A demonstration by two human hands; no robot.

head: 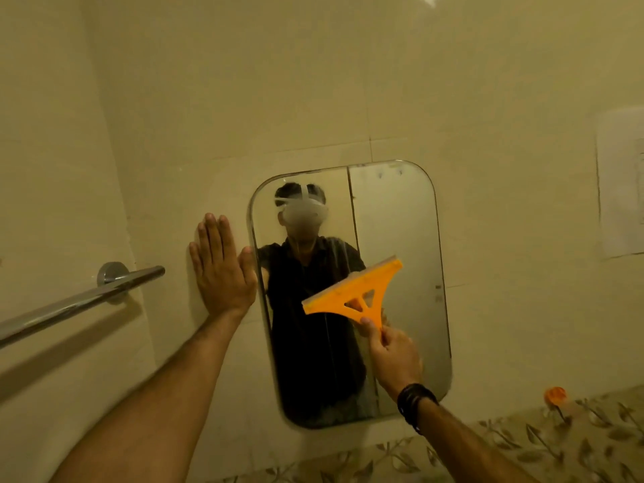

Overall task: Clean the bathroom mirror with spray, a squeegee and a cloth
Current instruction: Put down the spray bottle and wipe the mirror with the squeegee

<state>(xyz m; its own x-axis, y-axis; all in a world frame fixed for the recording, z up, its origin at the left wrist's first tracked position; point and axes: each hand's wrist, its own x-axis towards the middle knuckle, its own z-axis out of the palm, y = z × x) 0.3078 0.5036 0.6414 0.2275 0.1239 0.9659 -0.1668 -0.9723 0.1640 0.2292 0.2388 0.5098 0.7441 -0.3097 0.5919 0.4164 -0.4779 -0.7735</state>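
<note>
A tall rounded mirror (400,238) hangs on the tiled wall in the middle of the view. An orange squeegee (352,294) lies tilted against the glass at mid height, blade edge up and to the left. My right hand (392,350) grips its handle from below, a dark band on the wrist. My left hand (221,266) rests flat on the wall tiles just left of the mirror's edge, fingers spread upward and holding nothing. Wet streaks run down the glass. No spray bottle or cloth is in view.
A chrome towel bar (80,301) sticks out from the wall at the left. A leaf-patterned tile band (522,444) runs along the bottom right, with a small orange object (554,394) on it. A white sheet (620,183) hangs on the wall at far right.
</note>
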